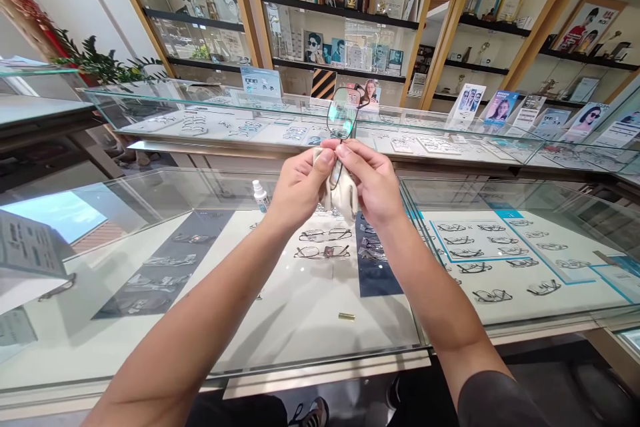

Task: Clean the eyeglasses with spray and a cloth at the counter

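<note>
Held the thin-framed eyeglasses on end above the glass-topped table, with one lens over the fingertips and the other down by the cream cloth. Pinched cloth with the left hand, apparently frame with the right hand, each grip closed between thumb and fingers. Risked bending the bridge by twisting hand against hand, smearing the upper lens with a stray fingertip, or, through so narrow a pinch, dropping everything onto the glass.
</note>
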The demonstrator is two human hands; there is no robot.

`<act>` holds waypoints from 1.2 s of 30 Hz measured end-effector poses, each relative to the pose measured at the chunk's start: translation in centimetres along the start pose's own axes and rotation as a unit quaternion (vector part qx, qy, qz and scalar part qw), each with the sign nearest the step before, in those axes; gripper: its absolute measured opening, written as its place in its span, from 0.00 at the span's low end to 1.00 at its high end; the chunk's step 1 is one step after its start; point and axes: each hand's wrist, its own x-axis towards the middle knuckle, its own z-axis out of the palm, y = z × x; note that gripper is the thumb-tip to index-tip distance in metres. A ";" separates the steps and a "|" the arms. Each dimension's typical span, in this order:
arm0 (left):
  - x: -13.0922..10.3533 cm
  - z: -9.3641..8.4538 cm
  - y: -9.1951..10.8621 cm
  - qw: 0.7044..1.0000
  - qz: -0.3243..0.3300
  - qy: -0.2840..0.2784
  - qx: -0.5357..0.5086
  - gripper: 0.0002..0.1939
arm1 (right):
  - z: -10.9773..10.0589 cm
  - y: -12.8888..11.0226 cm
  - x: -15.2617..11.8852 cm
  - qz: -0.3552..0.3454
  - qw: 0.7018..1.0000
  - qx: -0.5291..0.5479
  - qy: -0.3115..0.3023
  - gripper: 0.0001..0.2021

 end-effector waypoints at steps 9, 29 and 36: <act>0.3 -1.3 1.7 0.997 -0.065 -0.052 -0.001 0.21 | -0.1 -0.7 0.0 0.009 0.999 0.003 0.034 0.10; -1.2 0.2 2.3 0.995 -0.053 -0.085 -0.011 0.24 | -0.2 -1.4 -1.2 0.015 0.997 0.020 0.066 0.12; -3.4 0.1 -0.1 0.996 -0.081 -0.016 0.025 0.29 | -0.4 0.6 -3.6 0.056 0.995 0.010 0.079 0.12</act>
